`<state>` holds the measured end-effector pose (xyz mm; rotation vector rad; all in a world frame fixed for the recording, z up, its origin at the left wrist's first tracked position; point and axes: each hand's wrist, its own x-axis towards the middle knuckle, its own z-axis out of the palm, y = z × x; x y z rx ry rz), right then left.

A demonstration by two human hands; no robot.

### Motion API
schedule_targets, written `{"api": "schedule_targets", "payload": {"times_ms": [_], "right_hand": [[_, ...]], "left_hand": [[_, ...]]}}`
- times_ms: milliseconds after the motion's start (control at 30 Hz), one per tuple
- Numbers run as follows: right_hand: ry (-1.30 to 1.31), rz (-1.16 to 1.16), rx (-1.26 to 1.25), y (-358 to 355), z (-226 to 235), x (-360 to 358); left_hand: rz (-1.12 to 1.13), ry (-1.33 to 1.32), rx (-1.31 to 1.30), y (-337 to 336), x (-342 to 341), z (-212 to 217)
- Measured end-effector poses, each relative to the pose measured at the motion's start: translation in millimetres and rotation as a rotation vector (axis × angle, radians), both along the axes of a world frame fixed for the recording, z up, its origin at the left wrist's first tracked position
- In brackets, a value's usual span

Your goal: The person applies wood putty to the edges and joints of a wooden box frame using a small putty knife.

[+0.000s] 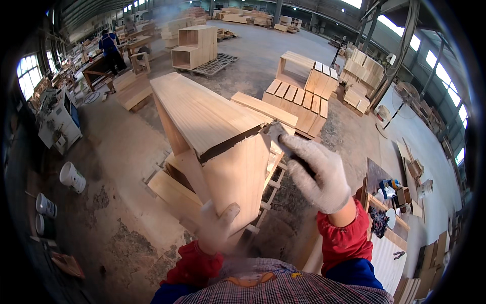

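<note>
A pale wooden box (207, 109) stands tilted in front of me, resting on other wooden pieces. Along the edge between its top and near panel runs a ragged dark strip (230, 143); whether it is a gap or a material I cannot tell. My left hand (215, 225), in a whitish work glove, grips the near panel's lower edge, its thumb against the wood. At the box's right corner is my right hand (319, 175), gloved too, with its fingers curled. Something dark shows in its palm, and greyish stuff covers the fingertips; what it holds is not clear.
More wooden boxes (174, 195) lie on a slatted pallet (273, 185) beneath. Slatted crates (296, 104) stand beyond to the right, stacked boxes (197, 45) farther back. White buckets (72, 177) and a machine (61, 119) are left. A cluttered bench (390, 258) stands right; another person (109, 48) works far left.
</note>
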<state>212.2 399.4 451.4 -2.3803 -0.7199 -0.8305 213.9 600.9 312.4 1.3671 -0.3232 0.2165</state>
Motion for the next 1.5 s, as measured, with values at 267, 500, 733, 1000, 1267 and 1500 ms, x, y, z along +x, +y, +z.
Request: {"api": "schedule_targets", "payload": {"times_ms": [267,500,733,1000,1267,1500], "right_hand": [[0.003,-0.019,0.150,22,-22,0],[0.028,-0.005,0.184,25,-26,1],[0.037,0.003,0.219,42,-34,-3],[0.126,-0.018,0.247,55,-31,-8],[0.123,0.062,0.206,65,-25,-19],[0.041,0.132,0.093,82,-14,-15]], "left_hand": [[0.034,0.024,0.046,2,4,-2],[0.015,0.035,0.054,3,4,-1],[-0.016,0.055,0.036,1,3,-5],[-0.200,0.163,-0.003,13,0,0],[-0.177,0.287,0.275,19,2,9],[-0.149,0.079,0.026,10,6,-12]]}}
